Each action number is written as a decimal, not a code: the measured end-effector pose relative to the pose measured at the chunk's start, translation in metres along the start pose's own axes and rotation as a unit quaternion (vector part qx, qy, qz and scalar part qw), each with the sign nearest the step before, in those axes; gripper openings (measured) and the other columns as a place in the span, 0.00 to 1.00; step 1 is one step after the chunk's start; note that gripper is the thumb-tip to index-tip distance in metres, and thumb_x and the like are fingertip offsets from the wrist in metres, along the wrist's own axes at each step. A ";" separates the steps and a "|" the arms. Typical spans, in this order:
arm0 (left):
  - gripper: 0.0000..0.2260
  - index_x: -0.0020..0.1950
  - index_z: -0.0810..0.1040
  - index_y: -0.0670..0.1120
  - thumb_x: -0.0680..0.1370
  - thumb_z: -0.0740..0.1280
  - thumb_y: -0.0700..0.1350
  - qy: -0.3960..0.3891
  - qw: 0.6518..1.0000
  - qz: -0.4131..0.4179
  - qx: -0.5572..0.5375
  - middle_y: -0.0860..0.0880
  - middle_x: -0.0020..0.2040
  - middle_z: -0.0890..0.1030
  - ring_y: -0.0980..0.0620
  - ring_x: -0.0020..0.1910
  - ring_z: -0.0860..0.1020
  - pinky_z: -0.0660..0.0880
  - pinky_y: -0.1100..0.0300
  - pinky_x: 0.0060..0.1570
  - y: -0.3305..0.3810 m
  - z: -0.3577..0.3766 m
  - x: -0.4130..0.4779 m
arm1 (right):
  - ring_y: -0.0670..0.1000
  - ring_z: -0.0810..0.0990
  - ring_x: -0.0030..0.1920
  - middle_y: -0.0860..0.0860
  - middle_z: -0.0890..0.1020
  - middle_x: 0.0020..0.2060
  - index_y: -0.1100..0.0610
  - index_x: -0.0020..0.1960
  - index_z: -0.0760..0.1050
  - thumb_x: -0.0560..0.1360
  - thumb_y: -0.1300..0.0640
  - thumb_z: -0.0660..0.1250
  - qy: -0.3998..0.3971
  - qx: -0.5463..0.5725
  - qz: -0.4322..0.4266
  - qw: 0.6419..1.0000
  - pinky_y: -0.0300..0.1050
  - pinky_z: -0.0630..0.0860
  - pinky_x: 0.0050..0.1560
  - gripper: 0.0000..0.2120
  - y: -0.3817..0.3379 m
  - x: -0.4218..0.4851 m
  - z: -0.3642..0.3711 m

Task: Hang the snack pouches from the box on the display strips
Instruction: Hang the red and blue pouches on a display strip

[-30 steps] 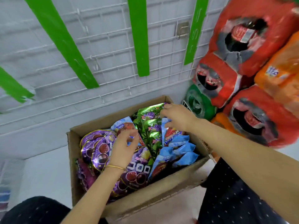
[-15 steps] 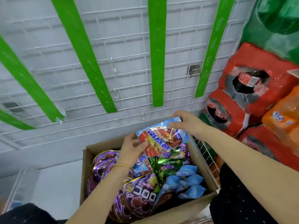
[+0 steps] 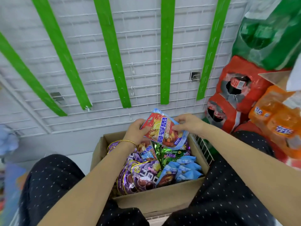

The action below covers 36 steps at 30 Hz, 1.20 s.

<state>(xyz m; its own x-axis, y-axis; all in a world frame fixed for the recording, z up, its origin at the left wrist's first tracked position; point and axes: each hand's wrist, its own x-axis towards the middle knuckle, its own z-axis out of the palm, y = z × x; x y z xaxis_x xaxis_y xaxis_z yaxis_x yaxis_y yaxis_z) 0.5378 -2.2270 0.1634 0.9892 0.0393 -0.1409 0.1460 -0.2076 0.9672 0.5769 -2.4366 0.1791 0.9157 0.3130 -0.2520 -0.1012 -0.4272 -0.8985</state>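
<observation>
- Above the open brown cardboard box (image 3: 162,198), between the person's knees: one red-and-blue foil snack pouch (image 3: 164,130) held up in both hands. It is tilted, printed face to the camera, and lifted off the pouches lying in the box.
- Left hand (image 3: 136,132): fingers curled round the pouch's left edge, grasping it. Thin gold bangle (image 3: 128,141) on that wrist.
- Right hand (image 3: 189,123): fingers and thumb pinching the pouch's upper right edge.
- The pouch sits below the lower ends of the green plastic display strips (image 3: 165,51), nearest the two middle ones, touching none.
- Strips: five in view, hanging down a white wire grid panel (image 3: 143,46) behind the box.
- Box contents: purple foil pouches (image 3: 140,175) at left and front, green foil pouches (image 3: 171,154) in the middle, light blue pouches (image 3: 187,168) at right. A further red-and-blue pouch lies just under the left wrist.
- Right of the box: stacked shrink-wrapped bottle packs, red (image 3: 239,88) nearest the grid, orange (image 3: 280,121) beside them, green (image 3: 267,33) on top.
- Dark trousers with white dots (image 3: 53,185) flank the box on both sides.
</observation>
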 end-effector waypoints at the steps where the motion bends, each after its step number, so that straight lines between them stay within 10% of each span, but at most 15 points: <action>1: 0.09 0.40 0.71 0.47 0.77 0.63 0.34 -0.001 0.999 0.020 0.036 0.47 0.40 0.72 0.54 0.33 0.76 0.79 0.57 0.34 0.003 -0.001 -0.002 | 0.45 0.79 0.36 0.57 0.81 0.42 0.64 0.49 0.76 0.72 0.66 0.69 -0.010 -0.010 0.000 1.000 0.34 0.77 0.37 0.07 -0.004 -0.003 0.003; 7: 0.08 0.54 0.76 0.39 0.76 0.64 0.36 0.003 0.983 0.086 0.160 0.46 0.44 0.75 0.57 0.37 0.75 0.69 0.77 0.31 0.037 -0.004 -0.003 | 0.55 0.81 0.52 0.56 0.81 0.54 0.63 0.59 0.74 0.74 0.63 0.68 -0.049 -0.019 0.003 0.999 0.54 0.77 0.55 0.14 -0.028 -0.007 0.010; 11: 0.09 0.56 0.75 0.39 0.76 0.65 0.37 0.011 0.988 0.084 0.127 0.47 0.43 0.77 0.60 0.35 0.75 0.72 0.74 0.32 0.043 -0.002 0.000 | 0.52 0.82 0.45 0.58 0.82 0.52 0.62 0.58 0.75 0.74 0.61 0.68 -0.047 0.060 -0.006 0.997 0.42 0.81 0.44 0.14 -0.026 -0.002 0.011; 22: 0.07 0.52 0.75 0.41 0.75 0.66 0.34 0.035 0.998 0.041 -0.013 0.50 0.42 0.80 0.53 0.40 0.78 0.76 0.70 0.34 0.021 0.025 0.021 | 0.53 0.83 0.48 0.55 0.84 0.50 0.59 0.55 0.77 0.75 0.60 0.67 0.002 0.166 -0.007 0.986 0.48 0.79 0.53 0.10 0.007 0.020 0.010; 30: 0.07 0.51 0.76 0.42 0.74 0.66 0.34 0.011 0.998 0.058 -0.038 0.52 0.38 0.79 0.59 0.34 0.78 0.75 0.71 0.32 0.054 0.077 0.072 | 0.53 0.83 0.46 0.54 0.83 0.47 0.61 0.54 0.76 0.73 0.60 0.70 0.188 0.159 -0.045 0.968 0.49 0.79 0.49 0.11 -0.005 0.033 -0.040; 36: 0.15 0.59 0.73 0.41 0.73 0.69 0.40 0.037 0.983 0.163 0.069 0.48 0.52 0.76 0.53 0.51 0.74 0.71 0.62 0.53 0.101 0.126 0.122 | 0.53 0.80 0.44 0.54 0.81 0.45 0.60 0.51 0.73 0.72 0.60 0.71 0.335 0.143 0.007 0.931 0.47 0.77 0.46 0.10 0.017 0.038 -0.084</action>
<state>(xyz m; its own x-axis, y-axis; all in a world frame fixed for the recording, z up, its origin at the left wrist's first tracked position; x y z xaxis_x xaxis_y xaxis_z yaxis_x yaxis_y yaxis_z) 0.6742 -2.3660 0.2175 0.9810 0.0182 0.1932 -0.1747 -0.3507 0.9200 0.6423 -2.5033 0.1843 0.9409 -0.3314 -0.0704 -0.1276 -0.1543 -0.9797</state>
